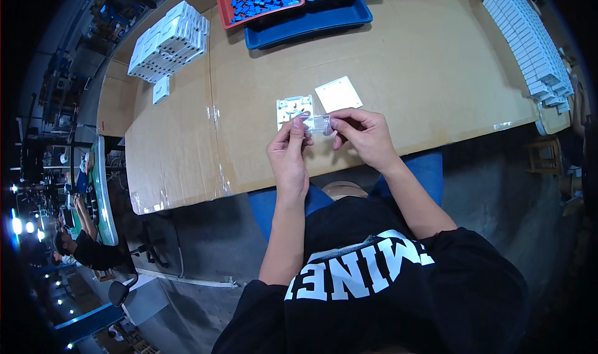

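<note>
The small clear plastic bag (318, 124) is held in the air between both hands, just above the near edge of the tabletop (436, 74). It is transparent and glossy, lies roughly horizontal, and is stretched sideways. The left hand (288, 150) pinches its left end between thumb and fingertips; the right hand (364, 135) pinches its right end in the same manner. Its contents cannot be made out.

Just behind the bag, a white square switch plate (294, 110) lies flat on the tabletop, back side up, with small recesses and fittings visible on that face.
</note>
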The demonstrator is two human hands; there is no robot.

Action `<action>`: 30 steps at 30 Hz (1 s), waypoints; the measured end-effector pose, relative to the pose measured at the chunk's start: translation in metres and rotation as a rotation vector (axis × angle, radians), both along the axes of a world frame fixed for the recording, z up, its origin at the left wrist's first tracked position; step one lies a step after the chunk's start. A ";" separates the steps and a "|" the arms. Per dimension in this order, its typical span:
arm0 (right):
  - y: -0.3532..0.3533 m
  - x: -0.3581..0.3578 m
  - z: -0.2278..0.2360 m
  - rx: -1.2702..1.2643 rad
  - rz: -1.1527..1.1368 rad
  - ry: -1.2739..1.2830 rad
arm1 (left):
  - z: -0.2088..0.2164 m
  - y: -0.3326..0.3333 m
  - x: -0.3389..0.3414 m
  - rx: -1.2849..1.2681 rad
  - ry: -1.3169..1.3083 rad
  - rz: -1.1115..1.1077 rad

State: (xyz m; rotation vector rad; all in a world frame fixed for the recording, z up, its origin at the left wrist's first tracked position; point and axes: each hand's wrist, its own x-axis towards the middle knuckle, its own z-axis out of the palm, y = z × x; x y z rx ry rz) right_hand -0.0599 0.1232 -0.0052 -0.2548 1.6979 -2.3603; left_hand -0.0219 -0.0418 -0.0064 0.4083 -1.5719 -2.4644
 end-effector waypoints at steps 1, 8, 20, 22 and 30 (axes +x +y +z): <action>0.001 0.000 0.001 0.002 -0.002 0.002 | 0.001 -0.001 0.001 0.002 0.002 -0.002; 0.004 -0.003 -0.001 0.121 -0.065 -0.016 | 0.026 -0.001 0.000 -0.708 0.214 0.187; 0.008 0.000 0.006 0.478 0.067 0.260 | 0.033 -0.020 0.006 -1.265 0.318 -0.268; 0.010 -0.001 0.005 0.495 0.092 0.263 | 0.032 -0.017 0.005 -1.258 0.336 -0.268; 0.012 -0.002 0.004 0.485 0.145 0.250 | 0.017 -0.016 0.003 -1.177 0.342 -0.271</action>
